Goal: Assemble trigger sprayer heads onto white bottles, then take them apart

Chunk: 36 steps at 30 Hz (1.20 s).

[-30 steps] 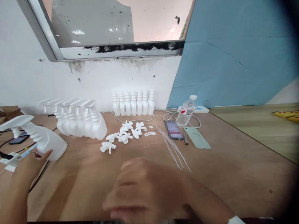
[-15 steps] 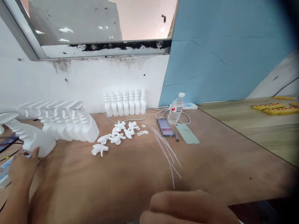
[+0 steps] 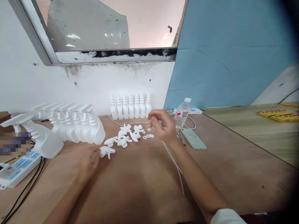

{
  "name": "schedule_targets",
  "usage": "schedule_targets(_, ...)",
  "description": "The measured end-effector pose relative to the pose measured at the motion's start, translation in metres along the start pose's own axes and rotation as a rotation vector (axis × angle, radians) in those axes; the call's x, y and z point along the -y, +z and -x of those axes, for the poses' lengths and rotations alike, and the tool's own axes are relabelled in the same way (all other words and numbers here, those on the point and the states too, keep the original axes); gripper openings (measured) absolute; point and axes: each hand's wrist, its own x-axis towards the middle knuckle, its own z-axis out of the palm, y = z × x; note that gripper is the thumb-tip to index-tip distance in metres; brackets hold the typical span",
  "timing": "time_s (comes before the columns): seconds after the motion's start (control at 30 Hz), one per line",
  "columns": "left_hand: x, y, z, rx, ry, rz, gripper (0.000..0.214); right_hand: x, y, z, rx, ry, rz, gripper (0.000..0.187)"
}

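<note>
1. Hovering low over the table point(image 3: 233, 161), the left hand point(image 3: 90, 161) is slack and empty, fingers spread.
2. A loose trigger head point(image 3: 106, 151) lies crosswise just beyond its fingertips, nearer this hand than the other.
3. The right hand point(image 3: 163, 126) has its fingers half curled; whether they pinch anything cannot be told.
4. White washers point(image 3: 148, 136) lie just left of it, and thin tubes point(image 3: 174, 160) run lengthwise beneath its wrist.

Nothing legible. Red label on the water bottle point(image 3: 182, 113) at 1 o'clock: too small. Print on the power strip point(image 3: 16, 168) at 8 o'clock: blurred.
</note>
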Motion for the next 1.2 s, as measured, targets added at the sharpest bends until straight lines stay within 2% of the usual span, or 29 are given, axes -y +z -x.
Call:
schedule_targets(0.03, -0.015, 0.011, 0.005, 0.063, 0.099, 0.041, 0.010, -0.024, 0.010, -0.001, 0.026, 0.122, 0.057, 0.021)
schedule_targets(0.1, -0.040, 0.028, 0.014, 0.240, 0.435, 0.128, 0.017, -0.075, 0.026, -0.001, 0.087, 0.405, 0.253, 0.024)
schedule_targets(0.17, -0.061, 0.039, 0.016, 0.310, 0.555, 0.178, 0.016, -0.122, 0.038, 0.000, 0.114, 0.502, 0.318, 0.031)
schedule_targets(0.3, -0.095, 0.058, 0.007, 0.342, 0.492, 0.286, 0.010, -0.194, 0.053, 0.003, 0.205, 0.638, 0.429, 0.044)
schedule_targets(0.4, -0.114, 0.076, -0.003, 0.360, 0.507, 0.320, 0.009, -0.229, 0.062, 0.002, 0.279, 0.725, 0.506, 0.047)
schedule_targets(0.5, -0.121, 0.089, -0.009, 0.408, 0.530, 0.356, 0.010, -0.255, 0.070, 0.000, 0.328, 0.763, 0.552, 0.049)
schedule_targets(0.63, -0.118, 0.091, -0.012, 0.472, 0.461, 0.439, 0.008, -0.277, 0.075, 0.004, 0.361, 0.735, 0.560, 0.053)
schedule_targets(0.8, -0.115, 0.090, -0.014, 0.527, 0.362, 0.508, 0.008, -0.285, 0.071, 0.014, 0.384, 0.644, 0.541, 0.061)
schedule_targets(1.03, -0.116, 0.091, -0.014, 0.567, 0.353, 0.486, 0.009, -0.273, 0.067, 0.014, 0.404, 0.581, 0.539, 0.054)
schedule_targets(1.2, -0.113, 0.090, -0.015, 0.539, 0.315, 0.387, 0.010, -0.251, 0.058, 0.016, 0.380, 0.583, 0.600, 0.035)
